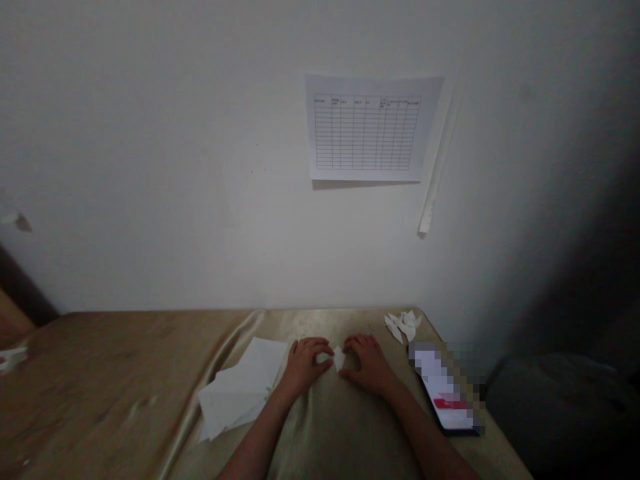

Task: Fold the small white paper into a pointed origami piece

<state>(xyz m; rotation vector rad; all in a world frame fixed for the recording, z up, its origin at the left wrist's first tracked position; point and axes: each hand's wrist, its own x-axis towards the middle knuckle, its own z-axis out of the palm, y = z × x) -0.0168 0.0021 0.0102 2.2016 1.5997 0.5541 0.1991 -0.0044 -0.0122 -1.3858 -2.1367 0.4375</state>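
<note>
A small white piece of folded paper (339,360) lies on the cloth-covered table between my two hands. My left hand (306,363) curls around its left side, with the thumb and fingertips at the paper's edge. From the other side, my right hand (367,363) holds it, fingers at the far end and thumb at the near end. Part of the paper is hidden by the fingers, and its exact folded shape is too small to make out. Just left of my left hand lies a stack of white paper sheets (240,393).
Crumpled paper scraps (404,325) lie at the table's back right corner. A phone (445,393) with a lit, blurred screen rests along the right edge. The golden tablecloth (125,380) has wrinkles. A printed chart (370,130) hangs on the wall behind. Something dark stands beyond the right edge.
</note>
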